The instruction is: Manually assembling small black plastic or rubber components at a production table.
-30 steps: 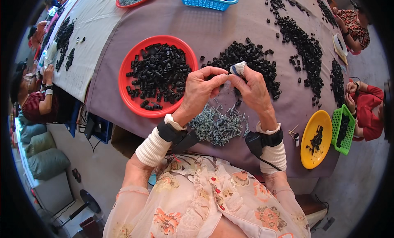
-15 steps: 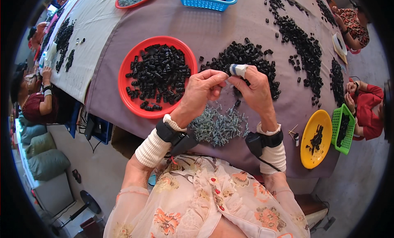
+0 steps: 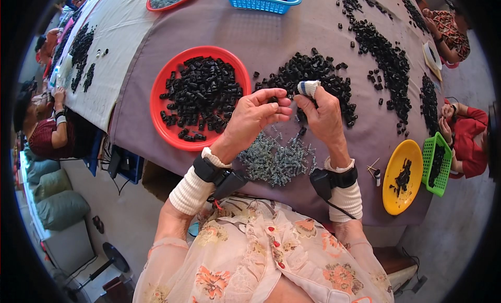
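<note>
Above a matte purple-grey cloth (image 3: pixel 209 21), the wearer's left hand (image 3: pixel 257 111) grasps a small black piece (image 3: pixel 272 99) between thumb and bent fingers, the remaining fingers loosely spread toward the right. The piece appears to match the short, tubular parts around it, though the fingers cover most of its shape. Opposite and apart from it, the right hand (image 3: pixel 322 112) is half curled, a white tube of fabric with a blue band (image 3: pixel 309 88) sleeving one finger; whether anything is pinched in that hand cannot be told. Both forearms wear cream, ribbed knit cuffs (image 3: pixel 190 192) under black wrist straps carrying box-shaped units (image 3: pixel 229 184). Beyond the hands lies a loose heap of glossy black cylindrical parts (image 3: pixel 318 73), irregular at its edge. Nearer the body, below the gap between the hands, rests a tangled spread of fine grey metal coil springs (image 3: pixel 276 161). To the left stands a round, smooth red plastic tray (image 3: pixel 160 86) with a raised rim, filled with similar black parts. At the right side of the cloth, a yellow oval-looking dish (image 3: pixel 410 152) bears dark fragments, and just beside it sits a bright green perforated plastic basket (image 3: pixel 438 188) containing dark material.
</note>
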### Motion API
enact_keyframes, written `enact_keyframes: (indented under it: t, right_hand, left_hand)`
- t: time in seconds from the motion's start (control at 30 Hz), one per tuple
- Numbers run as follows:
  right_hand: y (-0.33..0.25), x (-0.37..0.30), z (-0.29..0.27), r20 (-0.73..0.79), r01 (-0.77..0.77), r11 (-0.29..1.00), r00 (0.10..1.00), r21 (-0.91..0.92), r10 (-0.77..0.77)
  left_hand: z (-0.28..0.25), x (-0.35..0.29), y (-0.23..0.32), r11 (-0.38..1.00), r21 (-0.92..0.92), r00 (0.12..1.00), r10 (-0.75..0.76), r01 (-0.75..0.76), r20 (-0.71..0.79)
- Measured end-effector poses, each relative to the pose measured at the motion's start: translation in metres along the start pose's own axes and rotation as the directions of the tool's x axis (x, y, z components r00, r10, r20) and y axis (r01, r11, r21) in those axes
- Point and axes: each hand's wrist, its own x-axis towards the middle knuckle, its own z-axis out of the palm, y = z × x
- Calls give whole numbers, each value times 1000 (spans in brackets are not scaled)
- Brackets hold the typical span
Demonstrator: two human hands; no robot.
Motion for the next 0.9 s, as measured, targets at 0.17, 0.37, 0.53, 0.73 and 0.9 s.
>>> enact_keyframes:
  t: [0.17, 0.37, 0.53, 0.73, 0.9]
  right_hand:
    - [-5, 0, 5, 20, 6, 997, 1000, 77, -8]
    - [-4, 0, 8, 26, 20, 997, 999, 76, -22]
    - [-7, 1, 5, 39, 35, 999, 999, 33, -37]
    - [-12, 4, 0, 78, 67, 998, 995, -15, -65]
    - [-10, 5, -2, 121, 91, 993, 989, -70, -82]
  left_hand:
    - [1, -1, -5, 980, 160, 993, 116, -119, 28]
    - [3, -1, -4, 948, 272, 986, 163, -164, 28]
    - [6, -1, -5, 905, 369, 976, 215, -214, 38]
    - [7, 2, -9, 832, 513, 965, 262, -211, -29]
    - [8, 2, -10, 825, 522, 958, 283, -217, -49]
